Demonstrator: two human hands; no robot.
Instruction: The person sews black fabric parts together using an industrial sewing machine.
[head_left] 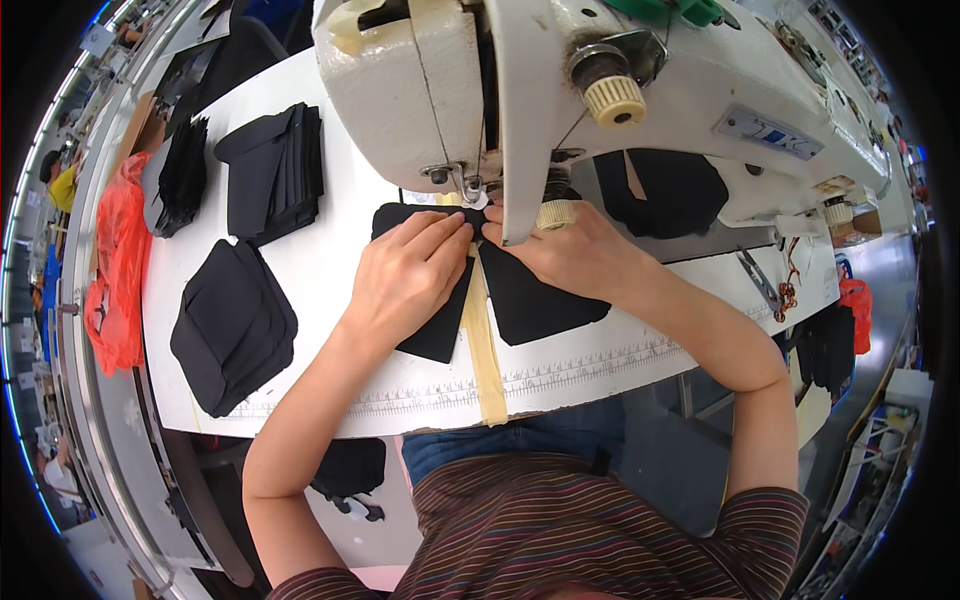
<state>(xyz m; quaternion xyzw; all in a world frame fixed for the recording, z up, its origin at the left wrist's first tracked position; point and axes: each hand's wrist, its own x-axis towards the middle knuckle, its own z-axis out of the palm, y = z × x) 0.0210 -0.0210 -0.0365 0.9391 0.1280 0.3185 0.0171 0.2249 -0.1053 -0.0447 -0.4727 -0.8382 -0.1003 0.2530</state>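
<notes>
A black fabric piece (540,303) lies under the white sewing machine (385,95), its two panels spreading toward me with a gap between them. My left hand (405,272) has its fingers drawn together on the left panel's top edge, close to the presser foot (474,192). On the right panel, my right hand (575,255) grips the fabric beside the needle area; the machine's face plate and a cream knob hide part of its fingers. Yellow tape (484,370) runs down the table through the gap.
Stacks of black fabric pieces (235,325) lie at the left, with another stack (272,175) behind. A red plastic bag (122,265) hangs at the left edge. Thread snips (760,280) rest at the right. More black pieces (665,190) sit under the machine arm. A printed ruler (400,400) follows the front edge.
</notes>
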